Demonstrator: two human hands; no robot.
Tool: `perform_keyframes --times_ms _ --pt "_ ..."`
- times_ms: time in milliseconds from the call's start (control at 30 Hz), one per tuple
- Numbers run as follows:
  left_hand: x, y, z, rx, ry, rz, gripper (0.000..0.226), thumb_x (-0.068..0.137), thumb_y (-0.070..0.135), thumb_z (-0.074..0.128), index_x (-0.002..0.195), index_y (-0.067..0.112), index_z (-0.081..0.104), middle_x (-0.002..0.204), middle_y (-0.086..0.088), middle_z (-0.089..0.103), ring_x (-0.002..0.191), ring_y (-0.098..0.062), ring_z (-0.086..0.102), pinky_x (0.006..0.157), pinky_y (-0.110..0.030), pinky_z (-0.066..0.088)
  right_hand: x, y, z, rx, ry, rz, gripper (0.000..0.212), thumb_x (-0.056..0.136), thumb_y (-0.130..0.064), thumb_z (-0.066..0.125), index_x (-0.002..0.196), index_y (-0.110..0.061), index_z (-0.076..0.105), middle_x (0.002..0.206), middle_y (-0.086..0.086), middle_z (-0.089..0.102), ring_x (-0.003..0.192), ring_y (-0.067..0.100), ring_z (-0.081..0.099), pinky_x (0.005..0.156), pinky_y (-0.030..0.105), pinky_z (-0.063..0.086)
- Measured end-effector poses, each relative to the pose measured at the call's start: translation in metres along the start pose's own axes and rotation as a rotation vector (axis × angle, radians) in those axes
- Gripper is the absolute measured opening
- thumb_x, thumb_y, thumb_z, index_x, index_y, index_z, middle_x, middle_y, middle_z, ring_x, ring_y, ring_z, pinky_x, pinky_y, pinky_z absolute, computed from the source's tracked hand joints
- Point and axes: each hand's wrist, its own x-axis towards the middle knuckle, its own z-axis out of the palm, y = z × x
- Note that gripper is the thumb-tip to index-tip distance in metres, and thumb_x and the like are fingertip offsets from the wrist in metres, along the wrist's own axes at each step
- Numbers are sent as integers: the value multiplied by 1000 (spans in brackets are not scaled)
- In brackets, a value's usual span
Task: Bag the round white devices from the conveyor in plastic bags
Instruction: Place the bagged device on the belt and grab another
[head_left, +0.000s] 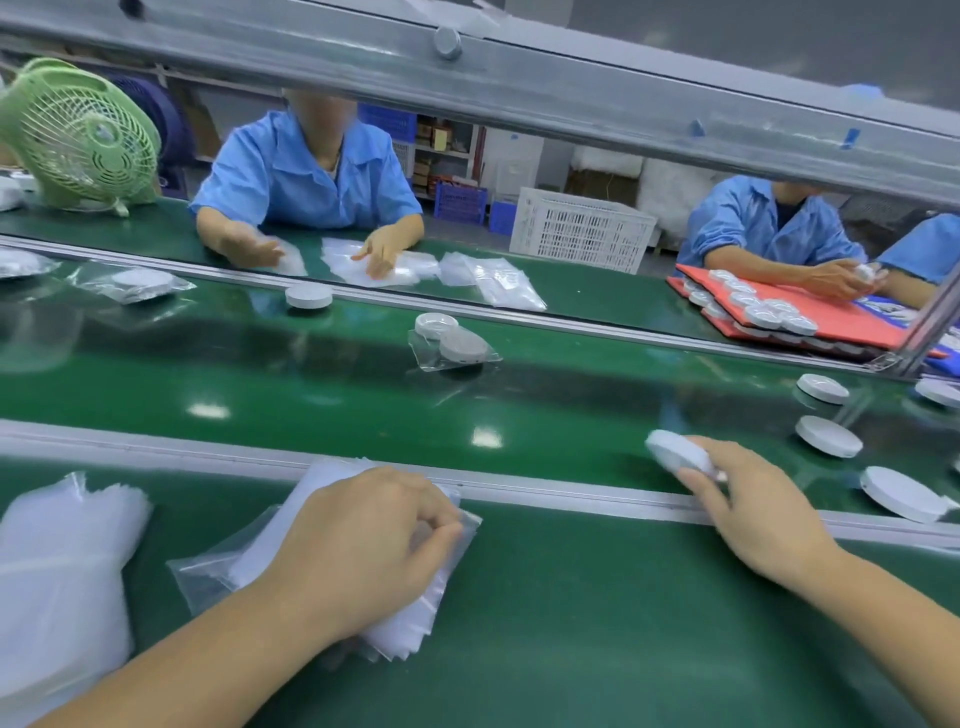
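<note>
The right hand is holding one round white device in a curled grip, just past the metal rail, over the conveyor. The left hand is pinching the plastic bags on the desk, on the rail's near side. It should be peeling up only one bag and opening its mouth wide, I think, so the device is sliding in flat.
</note>
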Motion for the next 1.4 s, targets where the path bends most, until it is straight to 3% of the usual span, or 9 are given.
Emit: perform_keyframes --times_ms 133,300,533,667,833,933,1167,1333,1400 --pt "3 -3 2 -219 115 -125 18 88 55 57 85 48 73 96 51 58 97 17 58 78 -18 49 -25 -90 8 -41 37 -644 34 106 -33 45 136 -30 61 130 -7 60 114 20 58 93 37 49" --pt "5 -3 7 -505 97 -194 15 90 44 67 80 41 77 88 35 70 89 12 65 78 -23 52 -44 -148 27 10 150 -902 30 108 -27 49 138 -29 56 133 -6 56 119 20 56 95 33 47" --pt "0 9 8 -747 -134 -71 37 88 69 49 103 48 74 101 24 74 101 4 67 92 -29 51 -53 -142 28 285 311 -864 27 102 -30 66 127 -21 61 122 -8 68 108 13 64 85 31 52" --pt "-4 7 6 -392 -137 4 50 92 68 39 96 31 72 86 12 72 83 -8 65 80 -38 54 -57 -128 22 460 305 -670 27 98 -33 62 123 -24 63 114 -13 68 98 10 66 81 27 51" --pt "-8 11 5 -28 -212 221 34 89 68 49 107 51 72 123 38 60 118 14 44 101 -16 37 -50 -128 27 713 315 -416 26 93 -29 60 119 -25 64 106 -12 67 93 14 64 76 24 48" --pt "-8 12 5 -6 -188 231 30 92 60 50 101 45 75 120 39 61 116 13 46 99 -16 39 -50 -126 28 645 305 -490 24 93 -25 62 116 -21 68 107 -11 65 96 14 63 78 29 48" --pt "-5 20 5 -363 177 -111 22 83 54 57 80 41 75 92 42 65 97 14 62 87 -26 54 -51 -131 35 488 324 -875 47 78 10 61 110 -22 75 121 -6 59 98 21 63 79 33 51" --pt "-11 27 5 -598 -61 -154 15 89 57 63 93 48 74 84 26 73 74 -3 71 80 -38 60 -54 -136 38 553 393 -886 34 81 11 69 102 -14 74 115 5 68 94 27 68 76 36 54" --pt "-12 33 0 -737 -186 -92 30 79 63 73 104 47 73 93 23 74 83 -4 72 86 -36 59 -57 -143 37 660 433 -808 25 82 4 79 98 -14 75 112 3 74 94 24 72 77 34 56"
